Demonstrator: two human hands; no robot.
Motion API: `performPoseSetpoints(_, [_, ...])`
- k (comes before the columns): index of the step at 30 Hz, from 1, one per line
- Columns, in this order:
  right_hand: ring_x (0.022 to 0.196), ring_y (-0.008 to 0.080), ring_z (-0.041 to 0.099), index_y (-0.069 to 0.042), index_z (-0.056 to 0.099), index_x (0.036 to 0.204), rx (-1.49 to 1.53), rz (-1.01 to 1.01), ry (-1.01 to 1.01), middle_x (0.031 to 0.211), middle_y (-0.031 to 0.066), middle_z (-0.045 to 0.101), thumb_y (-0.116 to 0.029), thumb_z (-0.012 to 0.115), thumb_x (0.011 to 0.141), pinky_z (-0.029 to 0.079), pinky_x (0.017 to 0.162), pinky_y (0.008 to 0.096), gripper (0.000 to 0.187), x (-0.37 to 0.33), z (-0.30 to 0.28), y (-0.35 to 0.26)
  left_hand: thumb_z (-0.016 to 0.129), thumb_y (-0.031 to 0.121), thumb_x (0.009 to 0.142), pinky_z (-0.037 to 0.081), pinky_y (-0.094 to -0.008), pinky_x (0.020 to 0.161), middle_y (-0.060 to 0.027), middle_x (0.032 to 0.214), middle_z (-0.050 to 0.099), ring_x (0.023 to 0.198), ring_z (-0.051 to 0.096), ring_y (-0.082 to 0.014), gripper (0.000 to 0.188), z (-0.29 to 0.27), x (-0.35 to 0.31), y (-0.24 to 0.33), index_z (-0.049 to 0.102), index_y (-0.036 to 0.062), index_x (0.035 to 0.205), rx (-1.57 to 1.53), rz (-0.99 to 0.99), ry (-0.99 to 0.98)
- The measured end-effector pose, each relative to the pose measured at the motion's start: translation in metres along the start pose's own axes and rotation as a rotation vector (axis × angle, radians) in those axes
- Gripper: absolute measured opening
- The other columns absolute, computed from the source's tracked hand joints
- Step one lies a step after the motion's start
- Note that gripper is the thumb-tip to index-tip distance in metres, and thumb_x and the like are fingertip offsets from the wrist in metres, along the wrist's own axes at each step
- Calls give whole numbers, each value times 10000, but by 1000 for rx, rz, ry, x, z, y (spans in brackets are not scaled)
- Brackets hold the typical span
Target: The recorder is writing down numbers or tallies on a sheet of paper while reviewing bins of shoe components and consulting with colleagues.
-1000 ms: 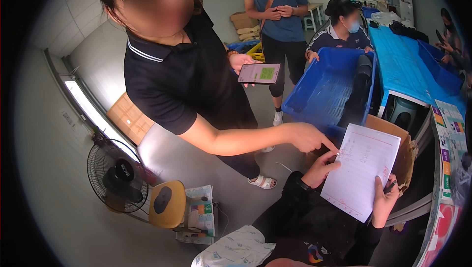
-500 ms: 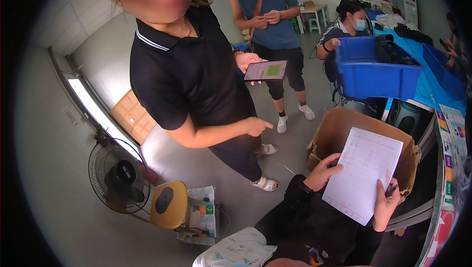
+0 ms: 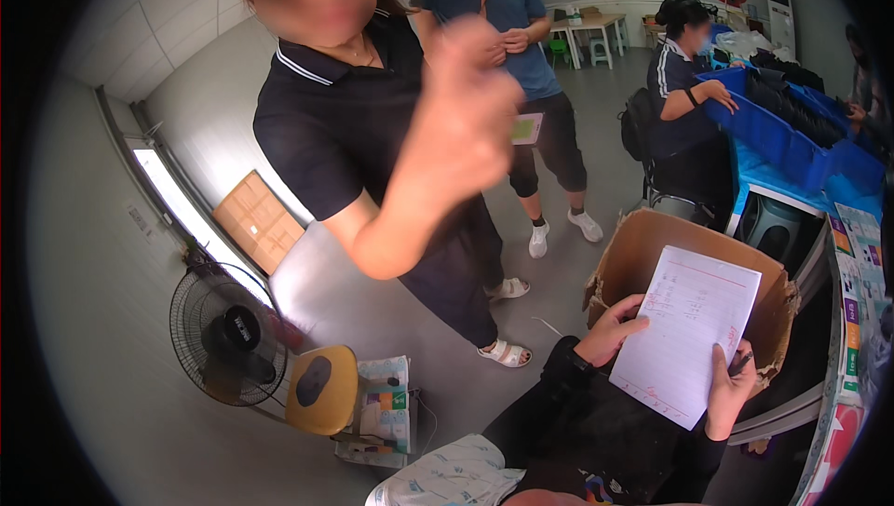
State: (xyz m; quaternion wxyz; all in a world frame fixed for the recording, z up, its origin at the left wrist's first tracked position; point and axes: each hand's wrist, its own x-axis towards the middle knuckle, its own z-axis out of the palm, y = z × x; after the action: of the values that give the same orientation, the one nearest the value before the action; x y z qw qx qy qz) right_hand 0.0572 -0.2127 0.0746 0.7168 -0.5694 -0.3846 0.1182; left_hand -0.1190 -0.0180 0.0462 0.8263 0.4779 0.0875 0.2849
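A white pad of lined paper [image 3: 687,334] with red rules and handwriting is held tilted between my two hands. My left hand [image 3: 612,331] grips its left edge, thumb on top. On the lower right edge, my right hand [image 3: 729,392] is closed on the pad, and a dark pen [image 3: 742,362] also sits in its fingers. Behind the pad stands an open brown cardboard box [image 3: 643,238] with torn edges. Facing me, a person in a black polo shirt [image 3: 321,148] has a raised hand [image 3: 461,120], blurred by motion, which partly covers a phone [image 3: 527,129].
A second person in a blue shirt [image 3: 526,68] stands behind. At right, a seated person [image 3: 687,106] handles a blue crate [image 3: 773,124] of dark items on a blue-covered table. A black fan [image 3: 228,334] and a yellow-seated chair [image 3: 321,390] stand at lower left.
The person in black has raised a pointing hand upward. The blue crate has moved right onto the table, and its handler has turned toward it. My hands and the pad hold nearly still.
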Motion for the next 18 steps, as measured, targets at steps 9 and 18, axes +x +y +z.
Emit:
performPoseSetpoints(9, [875,65,656,31,648,1142,220,110,-45,984,38,737,17,700,979,508,780,216,172,27,29,-6,614,-28,967,502,-337,1012,-129,1270,686,1146,653,-191,454,-2,-3,40,530,-18,1413,163,179,152])
performPoseSetpoints(18, [839,57,674,22,639,1128,241,114,-26,959,47,755,15,683,993,510,750,208,142,21,-2,2,597,-20,998,475,-332,1036,-147,1317,664,1206,623,-190,485,16,-2,24,472,-30,1466,176,154,97])
